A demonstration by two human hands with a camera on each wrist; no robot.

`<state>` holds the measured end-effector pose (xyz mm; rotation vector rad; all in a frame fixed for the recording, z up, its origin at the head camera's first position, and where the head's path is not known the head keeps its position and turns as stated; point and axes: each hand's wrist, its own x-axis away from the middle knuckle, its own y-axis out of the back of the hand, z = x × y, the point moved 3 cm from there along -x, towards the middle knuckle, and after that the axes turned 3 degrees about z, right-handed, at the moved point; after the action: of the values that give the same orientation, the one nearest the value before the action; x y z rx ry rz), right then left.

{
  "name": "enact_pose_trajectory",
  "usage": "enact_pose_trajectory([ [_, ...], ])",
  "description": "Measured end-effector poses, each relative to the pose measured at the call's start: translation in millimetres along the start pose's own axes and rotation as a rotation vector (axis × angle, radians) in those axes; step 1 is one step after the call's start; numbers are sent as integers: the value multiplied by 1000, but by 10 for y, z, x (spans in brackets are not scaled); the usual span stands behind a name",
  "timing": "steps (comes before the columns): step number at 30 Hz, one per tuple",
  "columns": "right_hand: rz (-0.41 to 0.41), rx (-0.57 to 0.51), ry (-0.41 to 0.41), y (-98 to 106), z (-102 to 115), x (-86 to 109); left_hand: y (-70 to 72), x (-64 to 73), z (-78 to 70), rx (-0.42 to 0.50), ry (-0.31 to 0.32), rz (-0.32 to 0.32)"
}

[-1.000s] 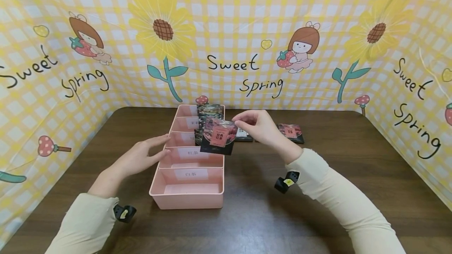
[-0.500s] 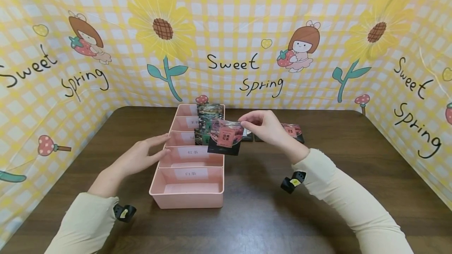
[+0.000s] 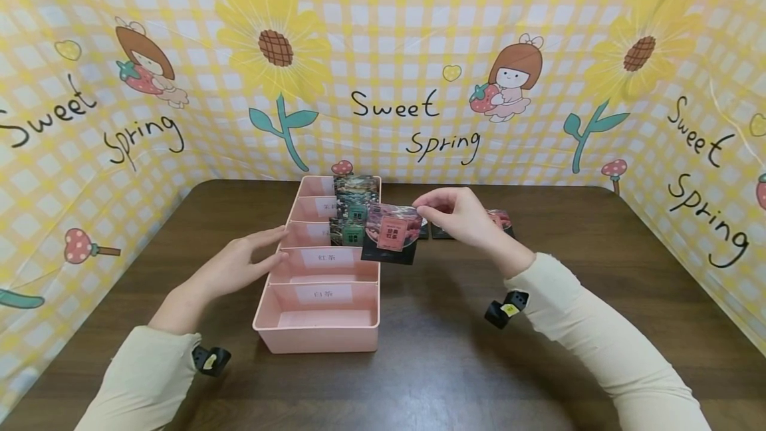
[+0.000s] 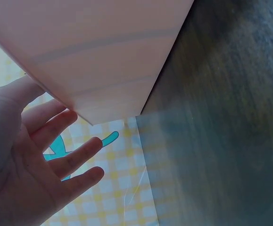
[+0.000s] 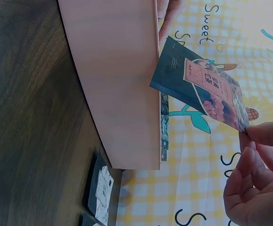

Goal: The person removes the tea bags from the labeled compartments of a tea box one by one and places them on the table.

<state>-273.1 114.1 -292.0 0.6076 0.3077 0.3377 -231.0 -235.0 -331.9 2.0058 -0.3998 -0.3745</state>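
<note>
A pink divided box (image 3: pixel 318 342) stands lengthwise on the table, with white paper labels in Chinese on its compartments. My left hand (image 3: pixel 242 261) touches its left rim with thumb and fingertips; the left wrist view shows that hand's other fingers (image 4: pixel 82 157) loosely extended. Between thumb and fingertips, my right hand (image 3: pixel 465 219) pinches the upper right corner of a black and pink tea sachet (image 3: pixel 390 235). The sachet hangs above the box's right rim, in front of the third compartment, partly hiding it. In the right wrist view the sachet (image 5: pixel 207 84) is tilted beside the pink wall.
Green-patterned tea sachets (image 3: pixel 353 208) stand in the back compartments. More sachets lie on the brown table (image 3: pixel 443 364) behind my right hand, including a pink one (image 3: pixel 501 218), partly hidden. Yellow checked cloth (image 3: pixel 395 25) encloses the table's back and sides.
My right hand has moved to the right with the tea sachet, from over the box towards its right edge, uncovering more of a green sachet. My left hand stays at the rim.
</note>
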Motion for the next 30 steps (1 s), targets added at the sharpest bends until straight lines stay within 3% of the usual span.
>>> enact_pose_trajectory([
  [30,-2,30,-31,131,-317,74,-1,2,17,10,12,3],
])
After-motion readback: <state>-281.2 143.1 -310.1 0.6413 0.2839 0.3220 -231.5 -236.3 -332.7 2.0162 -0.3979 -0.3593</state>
